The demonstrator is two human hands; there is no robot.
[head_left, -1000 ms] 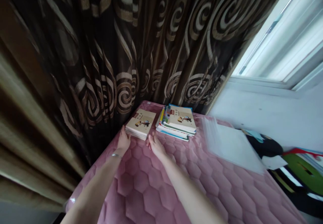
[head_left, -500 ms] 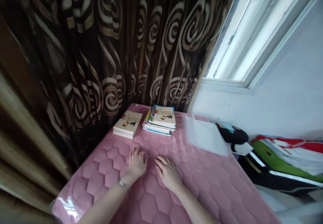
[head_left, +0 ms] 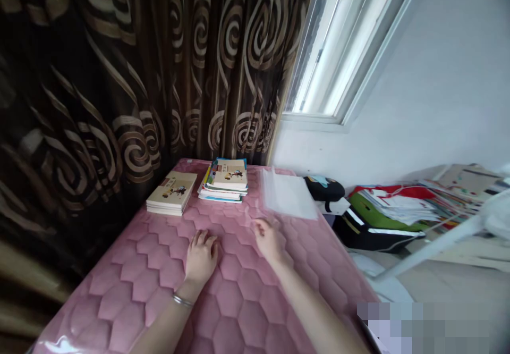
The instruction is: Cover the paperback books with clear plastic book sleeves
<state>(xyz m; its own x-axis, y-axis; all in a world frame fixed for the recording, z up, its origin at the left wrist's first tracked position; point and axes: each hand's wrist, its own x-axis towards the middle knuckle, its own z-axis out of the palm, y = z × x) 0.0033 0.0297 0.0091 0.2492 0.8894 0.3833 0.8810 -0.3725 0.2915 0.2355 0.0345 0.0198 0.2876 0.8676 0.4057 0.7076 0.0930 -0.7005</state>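
Observation:
My left hand (head_left: pixel 202 255) rests on the pink quilted mat (head_left: pixel 119 274) with its fingers slightly curled, holding nothing. A silver bracelet (head_left: pixel 182 301) circles that wrist. My right hand (head_left: pixel 269 239) lies empty on the mat, just below the corner of a clear plastic sleeve (head_left: pixel 289 195). Beyond my hands are a neat stack of matching cream-covered books (head_left: pixel 172 193) and, to its right, a thicker mixed pile of books (head_left: pixel 225 181). Neither hand touches a book.
A dark curtain with swirls (head_left: pixel 119 88) hangs along the mat's left and far sides, beside a bright window (head_left: pixel 338 45). Right of the mat are a black bag (head_left: pixel 323 189) and a green-and-black bag with papers (head_left: pixel 382 221). A white rail (head_left: pixel 434 245) crosses the far right.
My left hand has left the cream book stack and drawn back on the mat. My right hand has shifted towards the plastic sleeve. The view has swung right and shows more of the room.

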